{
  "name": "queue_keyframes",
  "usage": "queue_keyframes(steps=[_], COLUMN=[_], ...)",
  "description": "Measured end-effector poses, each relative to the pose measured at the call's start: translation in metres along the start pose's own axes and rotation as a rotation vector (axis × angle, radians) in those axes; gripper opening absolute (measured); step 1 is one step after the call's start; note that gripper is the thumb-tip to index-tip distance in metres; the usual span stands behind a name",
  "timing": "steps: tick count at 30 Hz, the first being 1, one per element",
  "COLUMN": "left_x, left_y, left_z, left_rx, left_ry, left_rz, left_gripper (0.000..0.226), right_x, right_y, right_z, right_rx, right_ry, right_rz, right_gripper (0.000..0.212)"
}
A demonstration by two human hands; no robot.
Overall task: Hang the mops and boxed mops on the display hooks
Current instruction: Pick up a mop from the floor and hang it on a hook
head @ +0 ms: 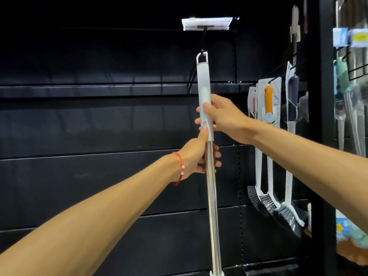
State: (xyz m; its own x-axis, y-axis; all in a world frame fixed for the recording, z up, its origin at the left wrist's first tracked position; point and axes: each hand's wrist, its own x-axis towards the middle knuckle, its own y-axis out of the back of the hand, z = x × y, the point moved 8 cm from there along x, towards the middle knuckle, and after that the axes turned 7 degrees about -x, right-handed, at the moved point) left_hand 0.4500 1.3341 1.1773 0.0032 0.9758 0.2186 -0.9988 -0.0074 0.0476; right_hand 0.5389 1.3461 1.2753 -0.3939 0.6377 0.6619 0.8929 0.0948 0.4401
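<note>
The mop handle (207, 120) stood nearly upright before the black slatted display wall (99, 120), its white hanging loop (202, 56) caught on the black display hook (201, 43) under a white price tag holder (207, 23). To the right, well apart, packaged brushes (268, 136) hung from other hooks; nothing stood between them and the pole. The right hand (221, 114) was wrapped tight round the white grip. The left hand (196, 156), a red string bracelet (180, 168) at its wrist, was closed just below on the chrome shaft (212, 196), thumb pressing up against the grip's lower end.
</note>
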Motion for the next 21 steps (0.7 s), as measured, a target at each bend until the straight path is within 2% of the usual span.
queue_keyframes(steps=[2, 4, 6, 10, 14, 18, 21], left_x=[0.002, 0.005, 0.010, 0.022, 0.022, 0.048, 0.072], left_y=[0.001, 0.005, 0.011, 0.026, 0.033, 0.045, 0.053], left_z=[-0.009, -0.013, -0.007, 0.004, -0.001, -0.006, -0.012], left_rx=[0.017, 0.001, 0.010, 0.018, 0.047, 0.111, 0.165], left_ry=[0.008, -0.031, -0.140, -0.377, -0.487, -0.522, -0.524], left_rz=[0.003, 0.011, 0.042, 0.121, 0.177, 0.251, 0.274], left_gripper=[0.069, 0.056, 0.039, 0.024, 0.034, 0.037, 0.042], right_x=[0.000, 0.001, 0.001, 0.003, -0.004, 0.018, 0.038], right_y=[-0.003, 0.002, 0.011, 0.014, 0.008, -0.009, -0.018], right_z=[0.008, 0.010, 0.008, 0.012, 0.016, 0.034, 0.052], right_rx=[-0.101, -0.214, -0.286, -0.343, -0.328, -0.367, -0.384], right_ry=[0.001, 0.052, 0.092, 0.179, 0.225, 0.200, 0.182], right_rz=[0.011, 0.118, 0.264, 0.454, 0.465, 0.377, 0.358], right_gripper=[0.035, 0.032, 0.030, 0.030, 0.038, 0.064, 0.067])
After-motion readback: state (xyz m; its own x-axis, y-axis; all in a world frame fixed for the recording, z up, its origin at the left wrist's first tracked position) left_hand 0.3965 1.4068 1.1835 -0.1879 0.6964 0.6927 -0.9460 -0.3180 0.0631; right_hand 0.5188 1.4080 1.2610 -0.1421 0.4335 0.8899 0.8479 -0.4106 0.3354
